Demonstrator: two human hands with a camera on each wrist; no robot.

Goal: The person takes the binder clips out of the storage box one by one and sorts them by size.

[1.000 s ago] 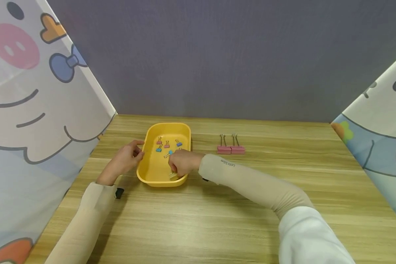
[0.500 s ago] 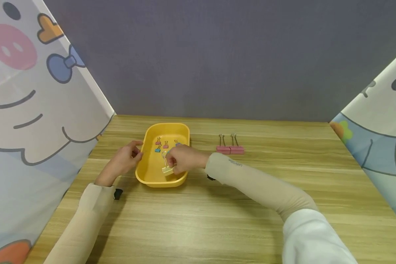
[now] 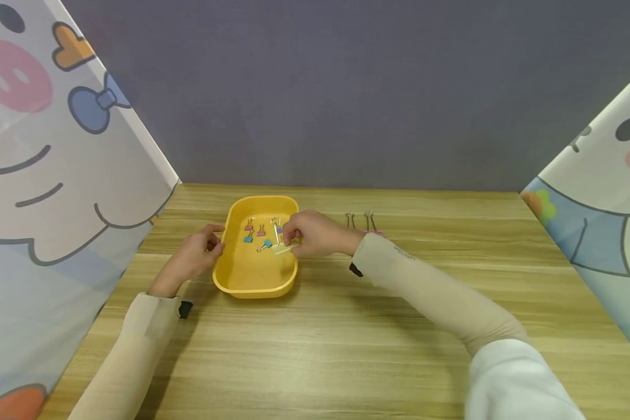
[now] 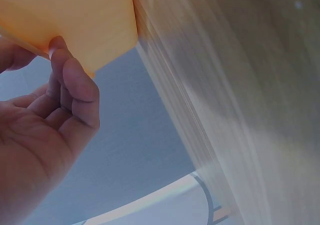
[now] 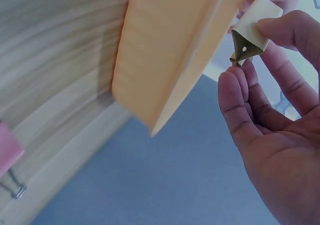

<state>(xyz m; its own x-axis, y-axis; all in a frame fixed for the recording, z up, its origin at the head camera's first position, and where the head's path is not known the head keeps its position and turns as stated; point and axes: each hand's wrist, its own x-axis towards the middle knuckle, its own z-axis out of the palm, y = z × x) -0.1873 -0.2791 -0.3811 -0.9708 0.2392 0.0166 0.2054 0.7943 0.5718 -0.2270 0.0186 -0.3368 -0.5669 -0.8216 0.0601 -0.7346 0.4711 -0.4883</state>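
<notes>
A yellow plastic tray (image 3: pixel 255 291) stands on the wooden table. My left hand (image 3: pixel 194 256) holds it at the left rim, with bent fingers (image 4: pixel 80 80) against the wall in the left wrist view. Over the tray's right side, my right hand (image 3: pixel 317 234) pinches a large pale-yellow binder clip (image 5: pixel 257 27) by its body between thumb and fingers. The clip's wire handles point away toward the back in the head view. Inside the tray lie small binder clips: pink ones (image 3: pixel 261 231), blue ones (image 3: pixel 266 244) and a purple one partly hidden behind the yellow clip.
Two large pink binder clips (image 3: pixel 373 232) lie right of the tray, their bodies mostly hidden by the right wrist and sleeve. A grey panel (image 3: pixel 346 93) rises behind the table. Cartoon-printed cloth (image 3: pixel 37 233) hangs on both sides.
My right hand has lifted the yellow binder clip from the tray's near right corner and moved it back and right toward the right rim. The left hand stays at the left rim.
</notes>
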